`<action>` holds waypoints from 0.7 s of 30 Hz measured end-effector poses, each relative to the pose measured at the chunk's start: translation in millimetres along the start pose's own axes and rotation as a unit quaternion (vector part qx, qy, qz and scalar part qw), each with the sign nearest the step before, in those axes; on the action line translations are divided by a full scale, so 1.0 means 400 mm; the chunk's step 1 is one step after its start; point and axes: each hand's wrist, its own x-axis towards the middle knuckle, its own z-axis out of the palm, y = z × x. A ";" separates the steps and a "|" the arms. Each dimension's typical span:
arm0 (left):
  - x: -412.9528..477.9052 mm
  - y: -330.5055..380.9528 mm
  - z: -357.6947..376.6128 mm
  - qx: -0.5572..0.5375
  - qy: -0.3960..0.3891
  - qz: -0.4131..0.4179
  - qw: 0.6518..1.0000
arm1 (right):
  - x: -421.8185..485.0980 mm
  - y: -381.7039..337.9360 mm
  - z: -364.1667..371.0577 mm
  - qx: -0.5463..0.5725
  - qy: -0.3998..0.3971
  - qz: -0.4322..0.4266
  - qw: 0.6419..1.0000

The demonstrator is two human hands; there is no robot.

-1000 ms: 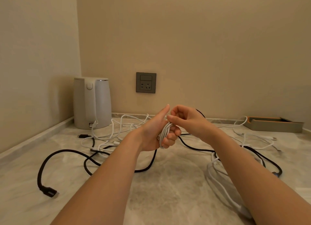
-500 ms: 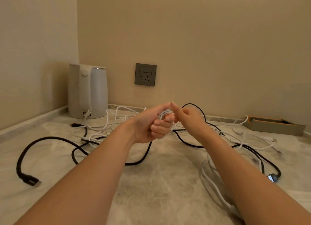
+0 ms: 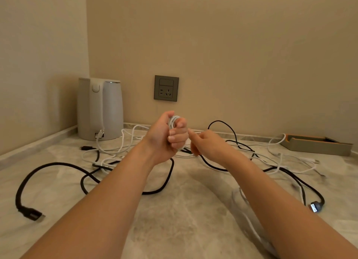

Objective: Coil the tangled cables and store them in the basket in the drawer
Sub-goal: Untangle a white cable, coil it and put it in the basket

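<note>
White thin cable coil [image 3: 174,122] sits in L hand [image 3: 166,138], held above the pale marble surface [image 3: 184,210]. L grip is closed tight round the loops, fingers curled over them. R hand [image 3: 208,145] is just beside it, fingers curled, index tip toward L knuckles; can't tell whether R grip pinches a strand. Loose white cables [image 3: 124,142] & a black braided cable [image 3: 58,164] lie tangled on the surface behind & either side of the arms. White electric kettle [image 3: 100,109] stands back-left in the corner, grey wall socket [image 3: 166,88] on the wall to its right, grey-orange tray [image 3: 317,145] back-right.
</note>
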 end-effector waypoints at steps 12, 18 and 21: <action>0.019 0.011 -0.014 -0.093 0.195 0.157 0.964 | -0.066 -0.081 -0.030 -0.272 -0.163 -0.041 0.948; 0.029 0.008 -0.027 -0.056 0.272 0.169 0.946 | -0.066 -0.086 -0.029 -0.273 -0.048 -0.115 0.954; 0.029 0.005 -0.021 -0.010 0.292 0.169 0.941 | -0.067 -0.088 -0.033 -0.308 0.034 -0.165 0.936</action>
